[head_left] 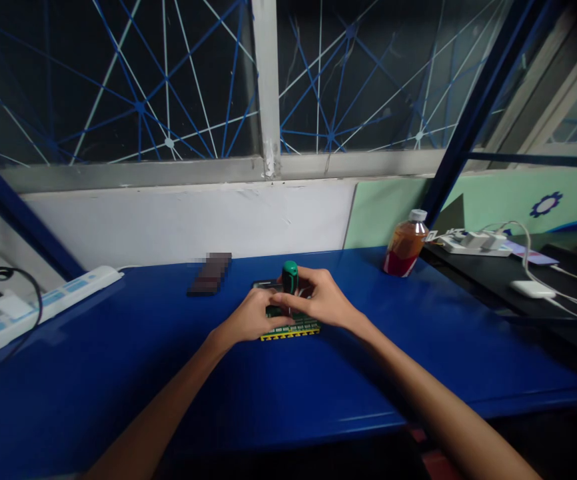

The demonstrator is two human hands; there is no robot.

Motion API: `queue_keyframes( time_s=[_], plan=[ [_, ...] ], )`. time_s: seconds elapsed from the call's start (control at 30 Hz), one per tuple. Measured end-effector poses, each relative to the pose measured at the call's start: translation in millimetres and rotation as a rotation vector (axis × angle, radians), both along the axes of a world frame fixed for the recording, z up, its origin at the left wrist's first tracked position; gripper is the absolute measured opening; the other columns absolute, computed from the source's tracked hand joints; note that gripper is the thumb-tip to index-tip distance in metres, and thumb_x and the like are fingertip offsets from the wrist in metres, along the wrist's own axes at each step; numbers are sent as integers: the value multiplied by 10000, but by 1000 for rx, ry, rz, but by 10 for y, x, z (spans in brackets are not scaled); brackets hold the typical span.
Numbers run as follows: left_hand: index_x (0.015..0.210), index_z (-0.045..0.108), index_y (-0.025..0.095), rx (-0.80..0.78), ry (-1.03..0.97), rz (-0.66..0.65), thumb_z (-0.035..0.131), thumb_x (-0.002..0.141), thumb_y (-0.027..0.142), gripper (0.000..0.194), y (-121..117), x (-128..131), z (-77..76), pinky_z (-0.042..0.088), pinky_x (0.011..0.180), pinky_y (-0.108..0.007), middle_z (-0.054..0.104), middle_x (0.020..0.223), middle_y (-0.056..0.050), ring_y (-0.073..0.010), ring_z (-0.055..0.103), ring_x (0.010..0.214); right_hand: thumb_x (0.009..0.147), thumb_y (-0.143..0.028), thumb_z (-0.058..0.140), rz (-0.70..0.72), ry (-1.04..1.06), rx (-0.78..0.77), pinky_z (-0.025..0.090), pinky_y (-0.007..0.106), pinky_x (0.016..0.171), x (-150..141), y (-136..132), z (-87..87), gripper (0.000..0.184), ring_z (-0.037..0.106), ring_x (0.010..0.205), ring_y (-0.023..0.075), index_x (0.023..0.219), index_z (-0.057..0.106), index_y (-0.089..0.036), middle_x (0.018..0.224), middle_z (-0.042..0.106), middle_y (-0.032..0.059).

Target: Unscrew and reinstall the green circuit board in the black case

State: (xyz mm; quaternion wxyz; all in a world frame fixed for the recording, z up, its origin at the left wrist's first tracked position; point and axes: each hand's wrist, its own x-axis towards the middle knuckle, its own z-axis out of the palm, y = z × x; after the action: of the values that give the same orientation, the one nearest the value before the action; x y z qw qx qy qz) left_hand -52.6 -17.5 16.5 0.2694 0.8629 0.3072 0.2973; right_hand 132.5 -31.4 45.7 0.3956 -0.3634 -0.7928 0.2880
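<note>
A screwdriver (290, 277) with a green and black handle stands nearly upright in my right hand (326, 297), whose thumb and fingers close around the handle's lower part. Below it on the blue table lies a small flat block (302, 328), green on top with rows of pale parts and a yellow-and-black front edge. My left hand (256, 313) is closed at the block's left side, its thumb lying across the top and its other fingers beside the screwdriver. Both hands hide the screwdriver's tip and much of the block. A dark edge shows behind the left hand.
A dark flat object (211, 275), partly pixelated, lies at the back left. White power strips (83, 287) with cables lie left and right. A bottle of amber drink (406, 243) stands at the back right of the blue table (208, 400). Blue frame posts flank the table.
</note>
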Motion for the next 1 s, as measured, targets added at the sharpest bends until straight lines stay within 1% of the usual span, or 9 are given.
queue_keyframes(
  time_s=[0.13,0.23,0.43,0.6,0.73,0.8,1.0],
  plan=[
    [756,724,137,30,43,-49,639,780,190,103,-6,-18,11,471,763,-288,708,833,-51,-187,637,817,808,-435,613,7,-15,0,329,268,520,11,-3,18,282,458,565,105,832,615,-155,676,589,-4],
    [753,726,137,22,42,-42,614,793,174,124,-3,-25,0,471,759,-283,709,811,-47,-185,641,810,802,-447,615,3,-25,6,330,269,525,14,-4,26,295,463,572,109,836,618,-154,687,596,0],
    [789,724,134,-1,20,-8,662,770,205,97,8,-6,-18,480,779,-289,714,872,-57,-201,653,850,795,-481,618,-22,-42,-3,327,277,526,2,-7,22,337,462,570,116,875,637,-155,679,598,7],
    [861,723,127,-7,11,2,702,735,224,160,15,-6,-20,480,823,-315,710,954,-79,-231,639,926,793,-451,630,-13,-5,13,339,273,522,-10,-9,18,343,459,568,112,974,633,-160,698,603,2],
    [835,733,126,-26,61,-42,640,781,216,140,14,-28,-36,482,794,-313,718,895,-78,-219,646,870,801,-433,624,-3,-11,22,342,270,522,-7,-10,20,340,458,568,110,1003,634,-159,697,605,1],
    [843,731,129,-25,56,-39,624,797,221,149,16,-33,-45,480,794,-310,715,896,-77,-214,645,874,796,-440,632,-1,-14,21,344,269,525,-2,-10,22,348,459,567,110,996,636,-155,692,603,-1],
    [800,728,129,-26,37,-13,661,779,241,132,35,-25,-70,481,760,-299,708,837,-62,-202,646,829,800,-453,629,-8,-7,25,336,262,517,0,3,8,351,444,560,103,975,641,-148,684,587,-7]
  ],
)
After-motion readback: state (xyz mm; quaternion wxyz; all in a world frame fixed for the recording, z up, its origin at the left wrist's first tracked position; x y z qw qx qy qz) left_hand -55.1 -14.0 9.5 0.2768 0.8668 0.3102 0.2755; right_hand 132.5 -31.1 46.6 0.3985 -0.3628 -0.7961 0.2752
